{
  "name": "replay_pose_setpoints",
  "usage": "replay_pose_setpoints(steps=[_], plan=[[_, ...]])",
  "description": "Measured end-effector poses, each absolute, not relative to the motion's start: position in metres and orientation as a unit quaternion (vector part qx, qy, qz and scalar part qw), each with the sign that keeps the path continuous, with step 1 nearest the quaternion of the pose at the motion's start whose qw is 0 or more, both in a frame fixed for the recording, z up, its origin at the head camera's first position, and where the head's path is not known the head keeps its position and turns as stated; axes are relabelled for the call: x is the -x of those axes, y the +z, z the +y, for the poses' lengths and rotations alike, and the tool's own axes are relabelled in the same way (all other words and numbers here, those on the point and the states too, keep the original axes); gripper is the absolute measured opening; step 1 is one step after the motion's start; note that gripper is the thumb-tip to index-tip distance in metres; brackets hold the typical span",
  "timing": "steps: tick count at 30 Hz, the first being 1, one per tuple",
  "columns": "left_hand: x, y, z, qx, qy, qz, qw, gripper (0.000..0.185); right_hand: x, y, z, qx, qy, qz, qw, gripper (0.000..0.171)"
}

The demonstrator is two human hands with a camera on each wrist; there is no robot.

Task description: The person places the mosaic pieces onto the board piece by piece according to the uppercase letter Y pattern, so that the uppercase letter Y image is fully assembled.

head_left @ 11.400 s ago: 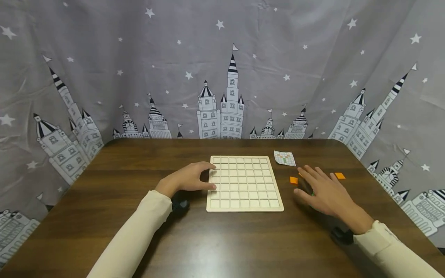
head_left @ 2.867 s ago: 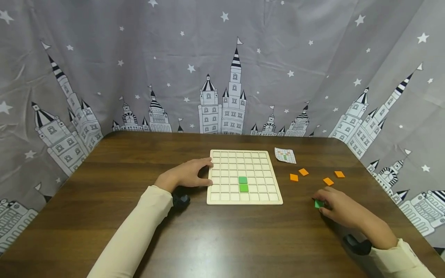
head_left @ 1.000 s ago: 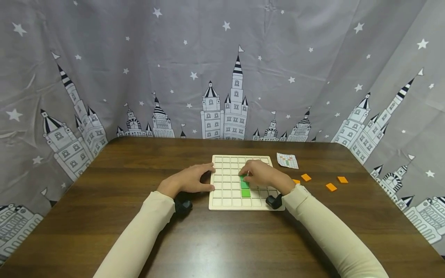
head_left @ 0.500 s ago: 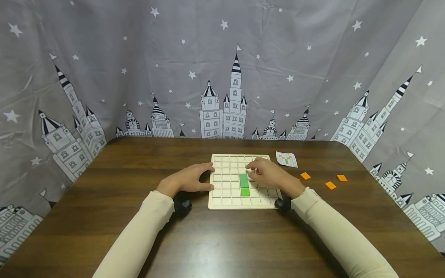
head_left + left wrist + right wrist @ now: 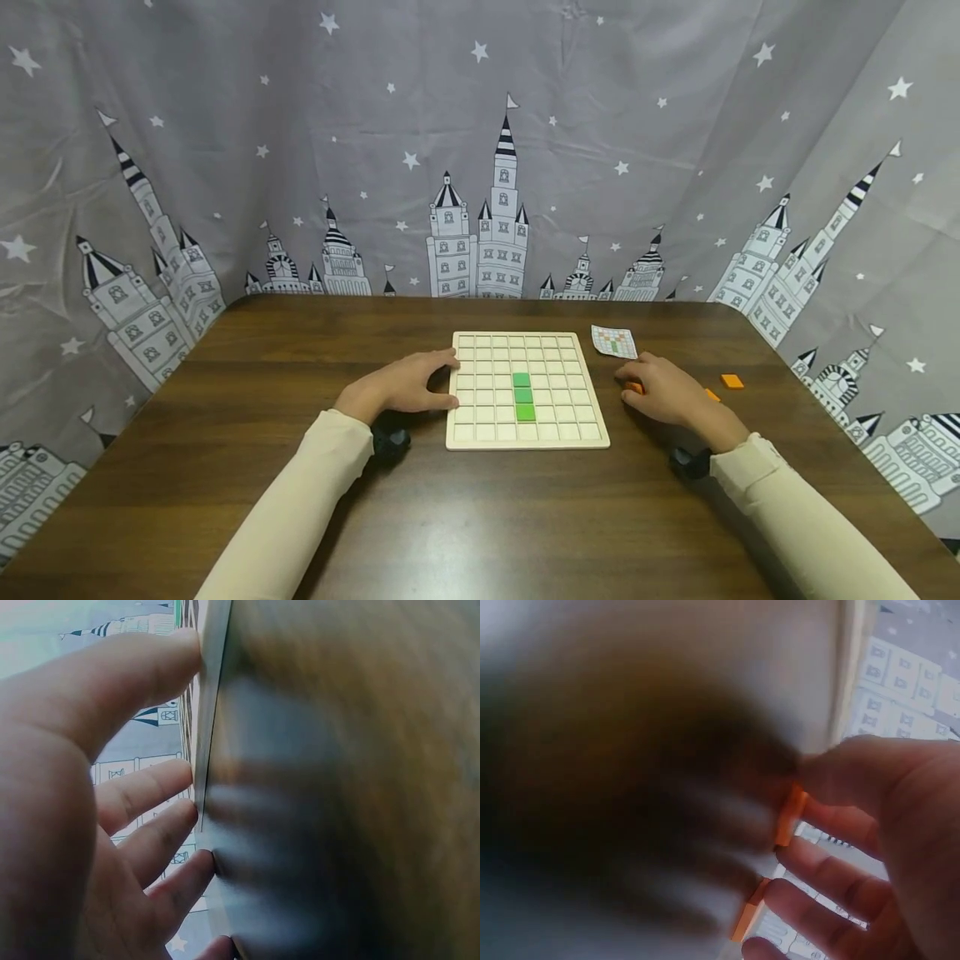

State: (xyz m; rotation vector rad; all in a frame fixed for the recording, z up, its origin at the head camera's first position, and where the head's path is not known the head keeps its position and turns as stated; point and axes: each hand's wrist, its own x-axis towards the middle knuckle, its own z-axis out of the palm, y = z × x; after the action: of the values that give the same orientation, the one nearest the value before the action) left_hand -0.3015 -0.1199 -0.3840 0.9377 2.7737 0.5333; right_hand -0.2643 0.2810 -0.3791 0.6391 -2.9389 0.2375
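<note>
Three green tiles (image 5: pixel 523 396) seated in a column on the grid board (image 5: pixel 585 433). Right hand (image 5: pixel 663 392) at 3 o'clock pinching an orange tile (image 5: pixel 791 815); other orange tiles (image 5: pixel 732 381) unplaced. Left hand (image 5: pixel 401 385), fingers relaxed, bracing board at 9 o'clock.

Both arms reach forward in cream sleeves, each with a dark camera under the wrist. The left hand (image 5: pixel 405 387) lies palm down, thumb and fingers (image 5: pixel 161 784) spread and nearly straight. The right hand (image 5: pixel 663 392) lies lower to the right, palm down, its thumb and fingers (image 5: pixel 832 874) loosely bent and pressing downward.
</note>
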Motion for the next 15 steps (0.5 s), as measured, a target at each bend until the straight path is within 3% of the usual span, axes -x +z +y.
replay_pose_setpoints(steps=[15], plan=[[0.302, -0.386, -0.120, -0.313, 0.185, 0.928, 0.083, 0.065, 0.243, -0.382, 0.302, -0.217, 0.058, -0.972, 0.077, 0.024]])
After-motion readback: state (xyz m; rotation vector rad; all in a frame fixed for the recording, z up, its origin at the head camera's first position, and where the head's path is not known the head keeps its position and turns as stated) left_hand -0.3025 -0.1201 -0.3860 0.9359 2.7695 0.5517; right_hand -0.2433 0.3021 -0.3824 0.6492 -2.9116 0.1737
